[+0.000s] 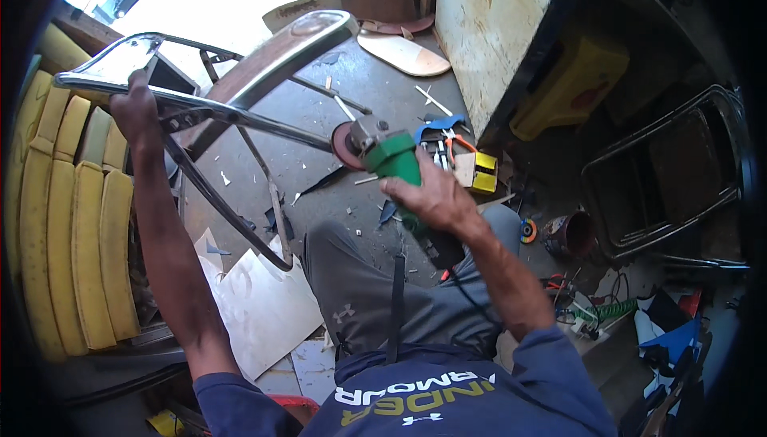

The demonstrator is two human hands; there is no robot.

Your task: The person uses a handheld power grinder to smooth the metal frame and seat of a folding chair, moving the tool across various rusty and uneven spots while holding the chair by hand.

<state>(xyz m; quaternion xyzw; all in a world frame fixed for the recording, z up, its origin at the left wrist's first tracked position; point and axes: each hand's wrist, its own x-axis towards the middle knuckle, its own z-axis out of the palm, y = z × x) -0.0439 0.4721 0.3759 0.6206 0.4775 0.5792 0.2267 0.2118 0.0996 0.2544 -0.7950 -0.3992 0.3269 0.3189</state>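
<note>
My right hand (pixel 435 197) is wrapped round the body of a green angle grinder (pixel 393 164). The grinder's reddish disc (pixel 346 146) meets or nearly meets the end of a chrome tube on a metal folding chair frame (pixel 268 127). Out to the left, my left hand (pixel 137 109) grips that frame by its upper tubing and holds it tilted. A brown panel (pixel 272 77) with a shiny metal rim forms part of the chair. From the grinder's rear a dark cord runs down past my right forearm.
Yellow cushions (pixel 76 221) are stacked at the left. A white sheet (pixel 260 301) lies by my legs. Pliers (pixel 452 148), a yellow box (pixel 484 172) and scraps litter the grey floor. At right stand a rusty can (pixel 569 234) and another folding chair (pixel 663 173); a cabinet (pixel 495 29) rises behind.
</note>
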